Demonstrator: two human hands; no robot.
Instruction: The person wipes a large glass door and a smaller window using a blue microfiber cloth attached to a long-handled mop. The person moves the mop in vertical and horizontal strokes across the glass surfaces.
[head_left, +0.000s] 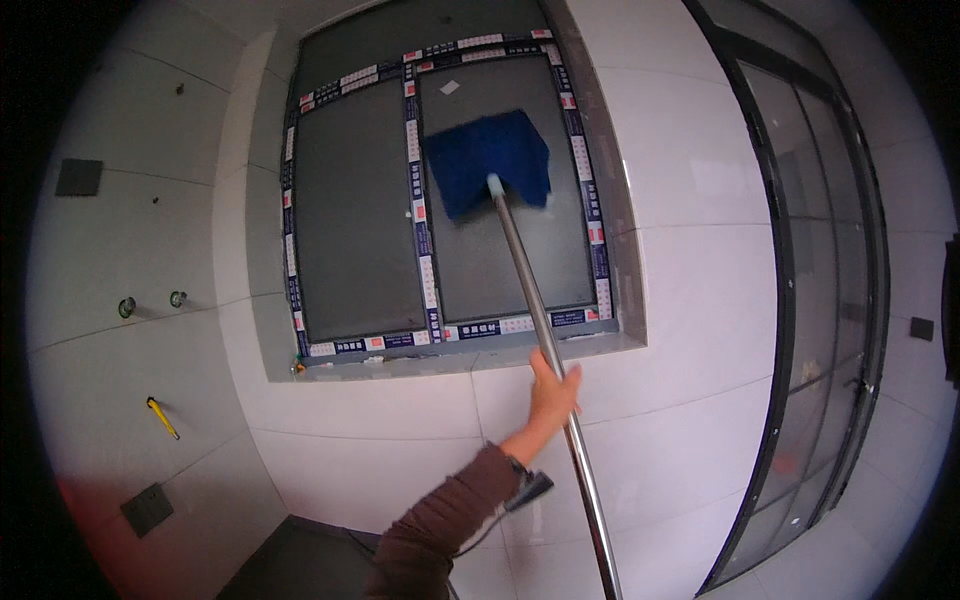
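My left hand (553, 391) is closed around a long metal pole (536, 307) in front of the tiled wall, below the window. At the pole's upper end a blue cloth (491, 161) covers the head and lies over the right pane of the window (517, 255). The window frame bears printed protective tape (421, 217). A brown sleeve covers my left forearm, with a dark device and a cable at the wrist. My right hand is out of view; the lower part of the pole runs out of the picture at the bottom.
A dark-framed glass door (817, 300) stands at the right. The left tiled wall (112, 240) carries pipe fittings (126, 306), a yellow pipe (163, 418) and dark socket plates (147, 510). The window's sill (465, 360) juts below the frame. Dark floor (292, 562) shows at the lower left.
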